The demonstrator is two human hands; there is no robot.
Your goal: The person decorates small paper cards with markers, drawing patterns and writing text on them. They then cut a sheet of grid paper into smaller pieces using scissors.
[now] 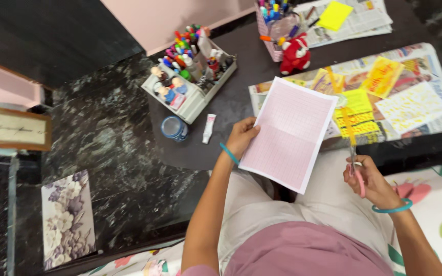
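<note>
- The right hand point(372, 183) is closed around the pink handles of a pair of scissors point(353, 153), blades pointing away from the body, just to the right of the sheet and apart from it.
- The left hand point(241, 137) pinches the left edge of a pink sheet of gridded paper point(288, 133), holding it up over the lap and the near rim of the table, tilted flat toward the eyes (a faint fold line crosses its middle). Gripping at the edge leaves the rest of the sheet free.
- Just beyond the left hand, a small white tube point(208, 128) and a round blue-rimmed jar point(174, 128) lie on the dark table point(231, 97).
- Right of the sheet, newspaper point(425, 66) covers the table, probably to protect it, with yellow paper cut-outs point(356, 115) on top.
- Farther off stand a white tray of markers point(190, 82), a red plush toy point(295, 53) and a pen holder point(274, 23).
</note>
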